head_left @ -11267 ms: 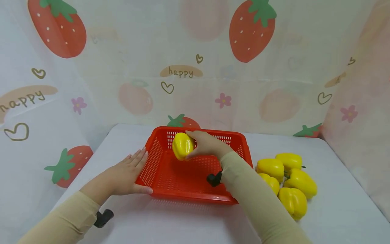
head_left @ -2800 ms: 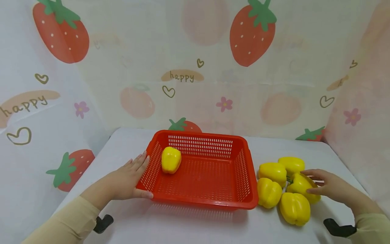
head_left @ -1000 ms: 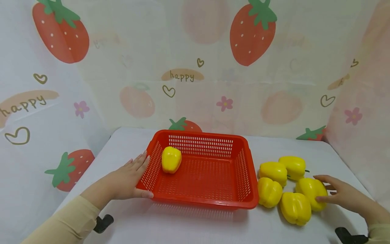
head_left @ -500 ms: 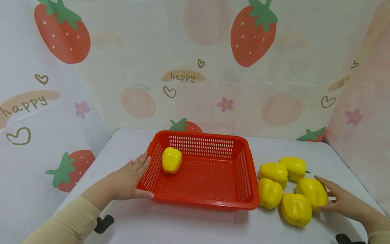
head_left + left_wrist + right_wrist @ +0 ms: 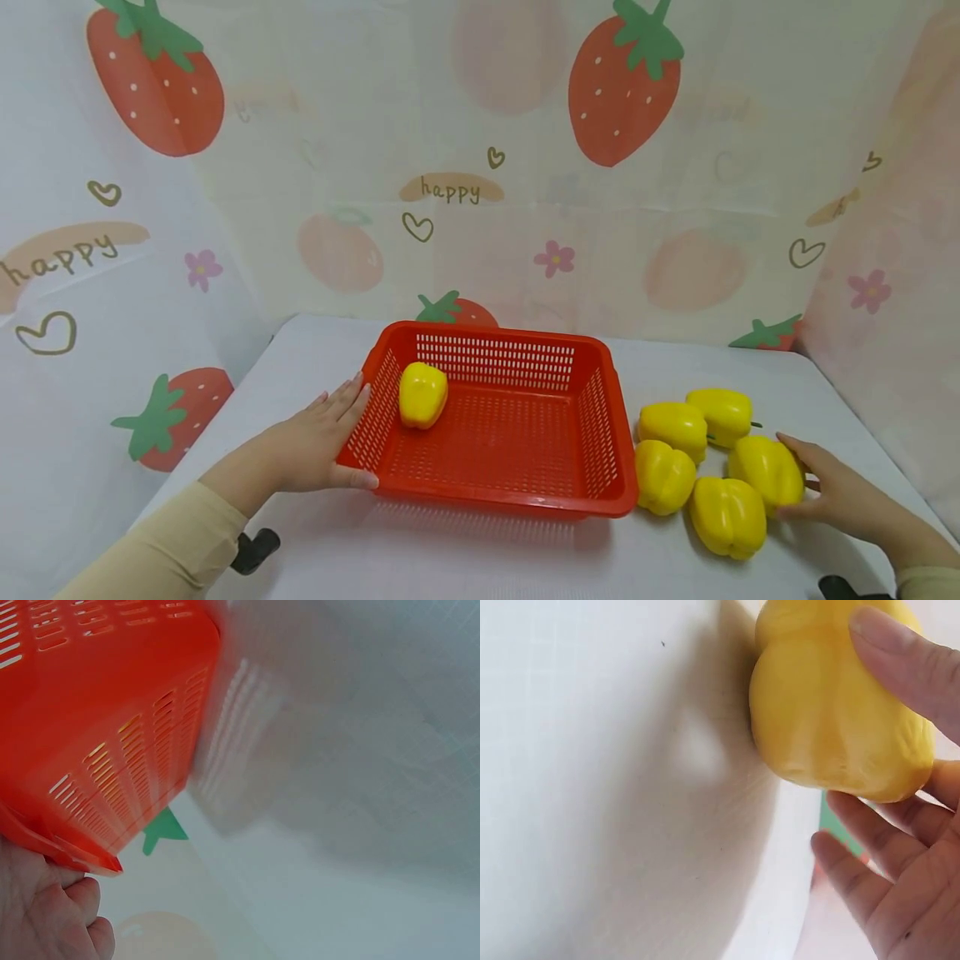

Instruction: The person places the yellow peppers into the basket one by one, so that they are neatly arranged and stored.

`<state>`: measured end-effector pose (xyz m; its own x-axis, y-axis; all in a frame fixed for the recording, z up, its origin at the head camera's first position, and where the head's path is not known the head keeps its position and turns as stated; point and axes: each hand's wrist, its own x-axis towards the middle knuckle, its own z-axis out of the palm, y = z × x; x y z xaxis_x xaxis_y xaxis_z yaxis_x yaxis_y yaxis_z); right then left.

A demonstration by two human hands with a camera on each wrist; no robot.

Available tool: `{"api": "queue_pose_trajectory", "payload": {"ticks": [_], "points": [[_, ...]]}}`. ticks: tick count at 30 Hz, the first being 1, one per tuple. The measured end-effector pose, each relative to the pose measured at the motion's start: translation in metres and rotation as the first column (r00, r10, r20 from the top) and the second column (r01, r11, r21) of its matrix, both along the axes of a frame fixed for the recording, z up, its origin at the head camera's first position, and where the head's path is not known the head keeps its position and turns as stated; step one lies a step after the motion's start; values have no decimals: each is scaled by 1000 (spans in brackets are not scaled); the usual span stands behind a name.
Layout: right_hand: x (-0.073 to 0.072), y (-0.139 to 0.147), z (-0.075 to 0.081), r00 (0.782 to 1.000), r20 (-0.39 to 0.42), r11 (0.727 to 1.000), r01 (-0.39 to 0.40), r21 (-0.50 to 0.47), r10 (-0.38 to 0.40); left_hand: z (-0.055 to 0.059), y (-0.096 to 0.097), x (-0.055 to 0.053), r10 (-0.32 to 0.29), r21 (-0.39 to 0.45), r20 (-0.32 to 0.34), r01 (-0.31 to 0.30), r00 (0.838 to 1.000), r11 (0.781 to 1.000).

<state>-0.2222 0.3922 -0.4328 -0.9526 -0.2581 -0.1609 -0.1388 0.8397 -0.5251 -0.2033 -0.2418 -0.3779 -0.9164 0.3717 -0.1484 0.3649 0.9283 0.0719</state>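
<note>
In the head view my left hand (image 5: 311, 442) rests against the left side of a red plastic basket (image 5: 491, 502), fingers extended along the wall and thumb at the front corner. The left wrist view shows my palm (image 5: 41, 911) by the basket's rim (image 5: 64, 851). One yellow bell pepper (image 5: 423, 395) lies inside, towards the left. On the right, my right hand (image 5: 847, 492) holds another yellow bell pepper (image 5: 767, 473) that sits on the table. In the right wrist view the thumb (image 5: 900, 652) lies on this pepper (image 5: 832, 712), with some fingers behind it.
Beside the held pepper lie several more yellow bell peppers: one in front (image 5: 727, 517), one by the basket (image 5: 664, 477), and two behind, a nearer one (image 5: 672, 429) and a farther one (image 5: 720, 415). A strawberry-print cloth (image 5: 600, 283) encloses the white table (image 5: 420, 567).
My right hand has let go of one pepper in the basket, gone to the pile, and shifted another pepper slightly right. Its grip there has since closed in. My left hand stays on the basket.
</note>
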Motion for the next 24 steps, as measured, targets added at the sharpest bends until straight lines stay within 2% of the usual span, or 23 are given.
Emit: {"api": "queue_pose_trajectory", "payload": {"ticks": [6,14,24], "points": [[-1,0,6,999,10,997,49,60,-50,0,0,0,-2,-6,-2,2,1000,1000],[3,7,15,995,-102,997,22,81,-14,1,0,0,2,-7,3,-2,1000,1000],[2,3,34,990,-138,998,2,59,6,2,1,2,3,-5,1,-3,1000,1000]]}}
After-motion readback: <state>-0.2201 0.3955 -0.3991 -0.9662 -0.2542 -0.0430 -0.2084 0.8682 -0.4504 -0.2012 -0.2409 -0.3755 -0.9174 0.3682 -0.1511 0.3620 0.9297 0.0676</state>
